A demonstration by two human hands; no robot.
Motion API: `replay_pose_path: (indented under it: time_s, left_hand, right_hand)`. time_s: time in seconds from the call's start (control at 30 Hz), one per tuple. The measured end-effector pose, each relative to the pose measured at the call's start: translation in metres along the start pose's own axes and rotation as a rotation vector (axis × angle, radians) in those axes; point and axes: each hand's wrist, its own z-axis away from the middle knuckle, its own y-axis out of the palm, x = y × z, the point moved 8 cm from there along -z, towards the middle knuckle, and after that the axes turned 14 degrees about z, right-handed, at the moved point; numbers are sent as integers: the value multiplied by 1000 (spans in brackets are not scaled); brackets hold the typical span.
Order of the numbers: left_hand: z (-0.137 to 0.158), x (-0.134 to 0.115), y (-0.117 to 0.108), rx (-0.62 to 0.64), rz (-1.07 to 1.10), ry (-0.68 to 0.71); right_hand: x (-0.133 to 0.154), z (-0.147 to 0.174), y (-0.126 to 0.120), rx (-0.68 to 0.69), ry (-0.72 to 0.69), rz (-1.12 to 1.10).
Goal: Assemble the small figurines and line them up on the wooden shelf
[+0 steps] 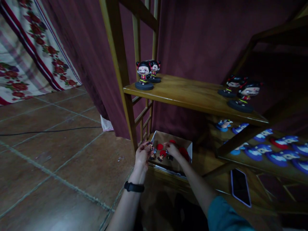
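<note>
My left hand (143,154), a dark band on its wrist, is closed around a small black-haired figurine (150,146) at the left end of an open cardboard box (190,149). Over the middle of the box, my right hand (171,149) has its fingers drawn together; what they hold, if anything, is hidden. Small figurines (161,157) stand or lie in the box near both hands. Among them are round red pieces (159,146), and a larger red one (183,154) lies to the right of my right hand.
The box sits on the low level of a wooden shelf (183,91). Larger black-haired figurines (143,75) stand above. Several blue-based figurines (258,152) fill the right shelf. A phone (240,187) lies at lower right. A cable (50,131) crosses the tiled floor.
</note>
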Motion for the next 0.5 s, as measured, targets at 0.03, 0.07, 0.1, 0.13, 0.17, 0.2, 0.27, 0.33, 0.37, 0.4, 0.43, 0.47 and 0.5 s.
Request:
replay_pose_path:
  time_s: [0.03, 0.07, 0.1, 0.13, 0.17, 0.2, 0.27, 0.33, 0.37, 0.4, 0.43, 0.47, 0.5]
  left_hand:
    - [0, -1, 0, -2, -2, 0]
    - [1, -1, 0, -2, -4, 0]
    - [1, -1, 0, 0, -7, 0]
    - [1, -1, 0, 4, -9, 0]
    - [1, -1, 0, 8, -10, 0]
    - [1, -1, 0, 12, -11, 0]
    - [1, 1, 0, 16, -12, -2]
    - [1, 2, 0, 13, -15, -6]
    - [1, 3, 0, 13, -18, -9]
    - [1, 3, 1, 13, -20, -12]
    - [2, 3, 1, 13, -21, -14]
    - [2, 3, 1, 14, -20, -15]
    - [2, 3, 2, 16, -18, -15]
  right_hand:
    - [-4, 4, -1, 12, -7, -9]
    - [-8, 9, -2, 23, -19, -15]
    - [-11, 13, -3, 27, -33, -18]
    - [-12, 18, -4, 28, -49, -15]
    - [-13, 22, -5, 25, -69, -4]
    - [-13, 25, -6, 20, -88, 15]
    - [-11, 30, -8, 1, -113, 63]
    - [-9, 32, -9, -15, -108, 96]
    - [-9, 32, -10, -24, -95, 100]
    - [-9, 33, -12, -35, -80, 101]
    - [-10, 33, -14, -48, -65, 104]
    - [-11, 34, -18, -62, -46, 111]
    - [-13, 35, -22, -78, -27, 117]
